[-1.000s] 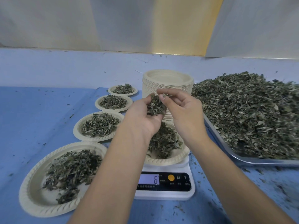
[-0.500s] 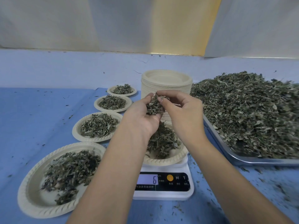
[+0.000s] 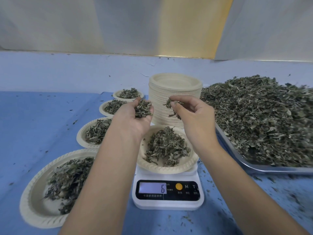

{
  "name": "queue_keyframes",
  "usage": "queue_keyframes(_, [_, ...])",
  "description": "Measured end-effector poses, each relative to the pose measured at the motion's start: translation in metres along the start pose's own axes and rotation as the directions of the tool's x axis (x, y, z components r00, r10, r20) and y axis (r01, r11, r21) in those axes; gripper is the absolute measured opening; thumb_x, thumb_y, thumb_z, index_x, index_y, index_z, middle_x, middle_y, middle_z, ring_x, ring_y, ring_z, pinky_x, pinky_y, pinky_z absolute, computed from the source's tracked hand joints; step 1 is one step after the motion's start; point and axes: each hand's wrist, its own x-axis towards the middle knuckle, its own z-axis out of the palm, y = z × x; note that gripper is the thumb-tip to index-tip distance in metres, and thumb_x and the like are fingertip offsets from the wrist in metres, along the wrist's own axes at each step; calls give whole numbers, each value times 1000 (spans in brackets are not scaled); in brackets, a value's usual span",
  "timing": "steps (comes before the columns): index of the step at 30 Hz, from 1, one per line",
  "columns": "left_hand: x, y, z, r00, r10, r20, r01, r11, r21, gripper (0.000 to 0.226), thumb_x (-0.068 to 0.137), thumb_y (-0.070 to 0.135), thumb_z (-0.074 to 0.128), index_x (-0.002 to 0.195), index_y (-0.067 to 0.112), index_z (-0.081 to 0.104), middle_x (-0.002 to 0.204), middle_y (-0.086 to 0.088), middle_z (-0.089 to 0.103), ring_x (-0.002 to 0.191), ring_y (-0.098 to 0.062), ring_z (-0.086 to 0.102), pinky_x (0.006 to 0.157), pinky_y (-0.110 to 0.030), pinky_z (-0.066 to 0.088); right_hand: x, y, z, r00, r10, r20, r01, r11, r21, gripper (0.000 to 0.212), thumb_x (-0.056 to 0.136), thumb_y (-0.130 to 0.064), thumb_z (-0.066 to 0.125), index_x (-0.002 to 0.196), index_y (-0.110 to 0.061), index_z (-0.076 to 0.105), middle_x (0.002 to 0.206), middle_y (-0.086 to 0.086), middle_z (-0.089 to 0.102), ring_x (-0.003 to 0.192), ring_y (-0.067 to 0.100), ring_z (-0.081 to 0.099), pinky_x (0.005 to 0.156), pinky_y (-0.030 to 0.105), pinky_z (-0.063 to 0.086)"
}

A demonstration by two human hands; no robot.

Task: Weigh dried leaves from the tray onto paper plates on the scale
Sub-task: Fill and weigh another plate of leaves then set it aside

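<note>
Since half a second ago the hands have parted: the right hand (image 3: 194,116), which was picking in the left palm, now sits off to the right, with a gap between the two above the plate (image 3: 169,170) on the scale (image 3: 167,204). Room round that plate is tight. The stack of plates (image 3: 174,89) stands just behind it, the tray (image 3: 254,168) edge runs close on the right with a narrow strip of blue between, and a row of filled plates (image 3: 33,209) lines the left side. Further left the table (image 3: 42,124) stretches wide, flecked with crumbs. The left hand (image 3: 133,119) is cupped palm up, fingers curled round a handful of leaves (image 3: 143,108). The right hand's thumb and fingertips pinch a few leaves (image 3: 172,106). Both hang over the plate's far side, apart from it. A mound of leaves (image 3: 167,146) lies on the plate, the display (image 3: 152,188) reads 6, and the heap (image 3: 262,116) fills the tray
</note>
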Motion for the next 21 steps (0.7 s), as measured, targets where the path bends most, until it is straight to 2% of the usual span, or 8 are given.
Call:
queue_keyframes(3, [-1, 1, 0, 1000, 5, -12, -5, 1000, -1, 18, 99, 4, 43, 86, 1, 55, 82, -13, 52, 70, -22, 53, 91, -30, 47, -1, 2, 0, 993, 60, 101, -56, 998, -41, 12, 83, -7, 70, 88, -17, 73, 79, -5, 72, 74, 2, 66, 71, 15, 52])
queue_keyframes(6, [-1, 0, -1, 1000, 9, -17, -9, 1000, 9, 19, 98, 5, 43, 83, 0, 55, 82, -13, 53, 71, -22, 53, 90, -31, 46, -2, 5, -2, 960, 165, 226, -128, 978, -167, 8, 81, -18, 73, 79, -25, 75, 79, -8, 74, 78, 2, 67, 72, 17, 50])
queue_keyframes(10, [0, 0, -1, 1000, 12, -14, -12, 1000, 20, 16, 99, 5, 42, 97, 2, 58, 82, -12, 52, 71, -20, 53, 84, -29, 47, 1, 5, -5, 974, 144, 176, -126, 986, -108, 12, 83, -15, 69, 77, -24, 74, 81, -9, 74, 84, 0, 67, 80, 15, 49])
queue_keyframes(13, [0, -1, -1, 1000, 9, -10, -8, 1000, 25, 16, 99, 5, 42, 91, 2, 55, 82, -12, 52, 70, -20, 53, 83, -29, 46, 1, 6, -5, 979, 122, 165, -109, 990, -88, 14, 85, -11, 67, 80, -22, 73, 78, -7, 75, 82, -1, 68, 78, 9, 49])
queue_keyframes(17, [-1, -4, 1, 1000, -7, 8, 6, 998, 61, 22, 100, 5, 40, 82, 1, 53, 80, -12, 51, 68, -20, 52, 83, -28, 45, -3, 6, -1, 976, 118, 180, -106, 991, -78, 14, 86, -8, 66, 83, -20, 73, 78, -4, 75, 81, 1, 68, 77, 9, 49])
queue_keyframes(19, [-4, -7, 3, 999, -16, 30, 14, 998, 56, 21, 99, 4, 41, 84, 0, 54, 80, -13, 53, 70, -22, 54, 83, -31, 47, -4, 5, 2, 984, 124, 129, -117, 991, -58, 17, 88, -9, 63, 83, -22, 72, 83, -5, 74, 84, 1, 67, 78, 10, 48])
queue_keyframes(21, [-6, -11, 5, 998, -22, 58, 19, 999, 47, 18, 99, 3, 42, 87, -1, 55, 80, -14, 55, 71, -23, 56, 79, -33, 50, -3, 4, 3, 989, 141, 53, -141, 990, -8, 19, 92, -11, 57, 87, -23, 71, 93, -7, 73, 94, 2, 66, 85, 16, 48])
